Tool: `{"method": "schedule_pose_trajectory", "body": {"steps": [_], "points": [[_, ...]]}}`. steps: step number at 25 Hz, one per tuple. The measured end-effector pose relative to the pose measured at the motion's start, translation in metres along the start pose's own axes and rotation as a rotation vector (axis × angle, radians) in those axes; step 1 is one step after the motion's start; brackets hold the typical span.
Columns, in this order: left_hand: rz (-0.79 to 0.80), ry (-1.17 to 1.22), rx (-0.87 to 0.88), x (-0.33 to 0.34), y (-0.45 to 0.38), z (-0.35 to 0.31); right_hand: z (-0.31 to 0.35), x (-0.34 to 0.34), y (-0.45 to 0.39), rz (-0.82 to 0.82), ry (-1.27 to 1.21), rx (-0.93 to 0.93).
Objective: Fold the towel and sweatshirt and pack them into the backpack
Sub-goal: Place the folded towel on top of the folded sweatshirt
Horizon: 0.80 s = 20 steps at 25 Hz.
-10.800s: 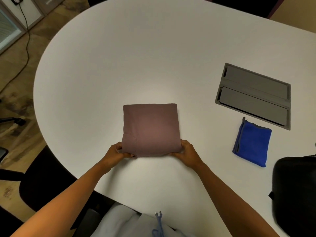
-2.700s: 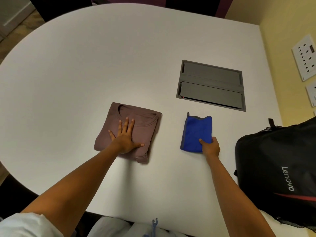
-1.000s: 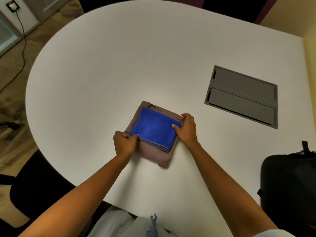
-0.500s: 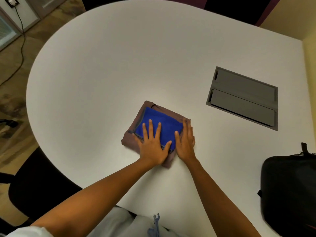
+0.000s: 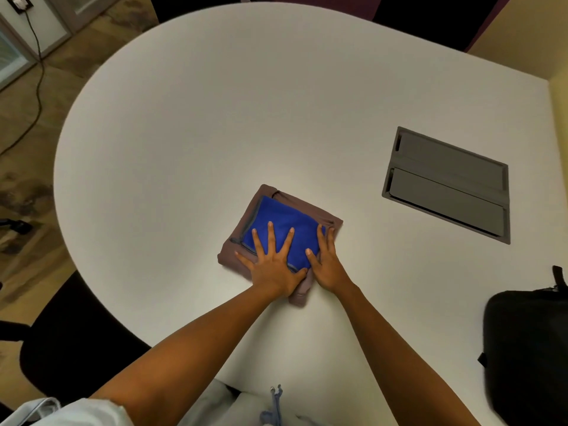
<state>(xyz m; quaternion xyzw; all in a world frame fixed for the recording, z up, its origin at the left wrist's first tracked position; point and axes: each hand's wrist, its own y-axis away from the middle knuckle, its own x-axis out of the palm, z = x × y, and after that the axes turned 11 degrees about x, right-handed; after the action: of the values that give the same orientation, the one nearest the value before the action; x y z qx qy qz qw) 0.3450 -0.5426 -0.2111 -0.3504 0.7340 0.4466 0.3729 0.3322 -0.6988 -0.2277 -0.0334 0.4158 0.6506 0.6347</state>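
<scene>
Both hands lie flat with fingers spread, pressing on the stack and pinching nothing: the left hand (image 5: 272,262) covers the near part of the blue towel (image 5: 281,221), and the right hand (image 5: 326,261) rests along its right edge, partly on the brown sweatshirt (image 5: 310,207) underneath. To do this well, the person should press evenly so the stack flattens without the towel sliding. No grip is closed yet. The backpack (image 5: 528,348) sits well apart at the table (image 5: 215,118) edge, to the right.
</scene>
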Motion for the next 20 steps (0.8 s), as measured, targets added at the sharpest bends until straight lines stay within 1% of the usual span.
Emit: {"method": "schedule_pose_trajectory", "body": {"steps": [3,9,15,20], "points": [[0.044,-0.003,-0.011,-0.022,-0.013,0.033,0.019,0.023,-0.016,0.003,0.04,-0.014],[0.116,0.022,-0.012,-0.066,-0.043,0.105,0.068,0.069,-0.05,-0.05,0.191,-0.007],[0.145,0.011,-0.049,-0.102,-0.068,0.171,0.116,0.097,-0.092,0.031,0.285,-0.065],[0.169,0.019,-0.038,-0.122,-0.085,0.222,0.145,0.115,-0.113,0.08,0.338,-0.14]]}}
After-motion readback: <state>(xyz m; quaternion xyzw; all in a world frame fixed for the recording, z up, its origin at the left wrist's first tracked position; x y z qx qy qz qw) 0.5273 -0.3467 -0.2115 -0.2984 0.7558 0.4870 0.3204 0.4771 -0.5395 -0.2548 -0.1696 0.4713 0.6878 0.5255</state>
